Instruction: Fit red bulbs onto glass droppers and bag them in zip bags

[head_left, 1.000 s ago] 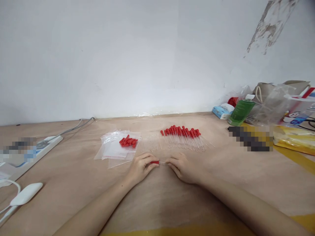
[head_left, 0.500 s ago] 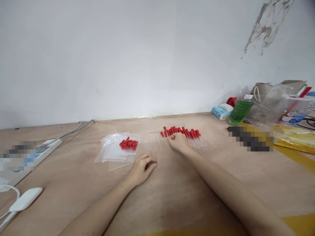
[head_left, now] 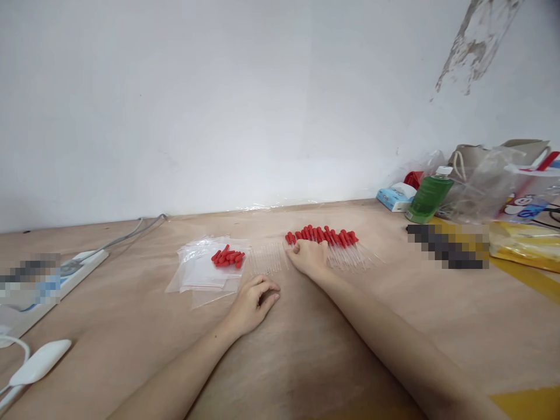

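My right hand (head_left: 308,257) is closed in a pinch at the left end of a row of droppers with red rubber bulbs (head_left: 326,234). Its fingertips are on the thin clear tube of a dropper just below the bulb, though they partly hide it. Resting on the table, my left hand (head_left: 255,303) holds nothing, its fingers loosely curved and the thumb apart. Beyond it lies a row of bare clear tubes (head_left: 266,258). Left of these, a small pile of loose red bulbs (head_left: 227,256) sits on clear zip bags (head_left: 196,271).
A power strip (head_left: 90,271) and a white cable piece (head_left: 41,361) are at the left. Toward the right stand a tissue pack (head_left: 394,199), a green bottle (head_left: 431,195) and plastic bags (head_left: 481,181). A yellow packet (head_left: 525,248) lies at the right edge. The wall (head_left: 245,105) bounds the table's back.
My right hand has shifted slightly left and nearer. A red bulb that stuck out above the row now lies lower, in line with its neighbours. My left hand stays in place.
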The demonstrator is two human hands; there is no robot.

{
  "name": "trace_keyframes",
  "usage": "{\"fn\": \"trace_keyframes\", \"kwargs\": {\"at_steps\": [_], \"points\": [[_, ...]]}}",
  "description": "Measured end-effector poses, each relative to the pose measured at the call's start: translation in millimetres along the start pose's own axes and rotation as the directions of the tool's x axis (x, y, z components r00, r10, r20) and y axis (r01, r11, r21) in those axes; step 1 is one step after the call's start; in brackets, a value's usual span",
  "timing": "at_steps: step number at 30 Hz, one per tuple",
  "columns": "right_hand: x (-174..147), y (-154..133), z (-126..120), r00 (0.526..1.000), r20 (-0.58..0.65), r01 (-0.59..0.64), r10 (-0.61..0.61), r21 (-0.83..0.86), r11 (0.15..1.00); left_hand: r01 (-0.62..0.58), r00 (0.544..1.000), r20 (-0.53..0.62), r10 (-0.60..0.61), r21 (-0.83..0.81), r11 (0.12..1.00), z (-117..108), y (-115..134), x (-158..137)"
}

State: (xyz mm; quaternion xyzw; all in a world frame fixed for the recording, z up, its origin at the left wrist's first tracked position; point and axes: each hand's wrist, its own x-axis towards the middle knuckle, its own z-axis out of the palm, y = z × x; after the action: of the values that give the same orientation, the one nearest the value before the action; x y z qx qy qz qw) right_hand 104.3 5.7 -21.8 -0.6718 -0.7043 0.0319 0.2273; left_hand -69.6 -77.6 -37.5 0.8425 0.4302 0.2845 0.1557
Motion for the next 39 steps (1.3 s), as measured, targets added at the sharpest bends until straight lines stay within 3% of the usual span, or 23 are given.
{"fn": "trace_keyframes", "kwargs": {"at_steps": [9,15,17,19,21,23,26,30,33,39], "points": [[10,-27,11,0.993,0.119,0.000,0.014,-0.115,0.993,0.004,1.000,-0.012,-0.004,0.005,1.000,-2,3,0],[2,-31,6,0.994,0.101,0.044,-0.032,-0.117,0.992,-0.003,1.000,-0.008,0.003,0.028,1.000,0,0,-1],[-8,-24,0,0.996,0.053,0.078,-0.073,-0.108,0.991,0.003,0.997,-0.082,0.005,0.093,0.996,-4,-7,2],[-21,-10,-5,0.990,-0.013,0.136,-0.138,-0.105,0.985,0.022,0.973,-0.227,0.030,0.222,0.975,-15,-19,8],[-33,9,-10,0.973,-0.071,0.213,-0.221,-0.109,0.971,0.063,0.936,-0.344,0.077,0.378,0.924,-30,-33,14],[-45,29,-16,0.948,-0.078,0.301,-0.307,-0.086,0.950,0.145,0.920,-0.384,0.075,0.512,0.847,-44,-46,18],[-60,53,-24,0.894,-0.055,0.447,-0.445,0.025,0.894,0.216,0.932,-0.361,0.034,0.628,0.748,-58,-60,18],[-70,68,-29,0.848,-0.155,0.525,-0.507,0.114,0.844,0.224,0.942,-0.335,-0.004,0.621,0.751,-59,-73,15],[-72,71,-26,0.838,-0.199,0.536,-0.508,0.131,0.834,0.218,0.941,-0.340,-0.004,0.594,0.774,-57,-79,14],[-73,70,-20,0.838,-0.186,0.540,-0.513,0.143,0.830,0.265,0.928,-0.372,-0.006,0.650,0.712,-56,-72,13]]}}
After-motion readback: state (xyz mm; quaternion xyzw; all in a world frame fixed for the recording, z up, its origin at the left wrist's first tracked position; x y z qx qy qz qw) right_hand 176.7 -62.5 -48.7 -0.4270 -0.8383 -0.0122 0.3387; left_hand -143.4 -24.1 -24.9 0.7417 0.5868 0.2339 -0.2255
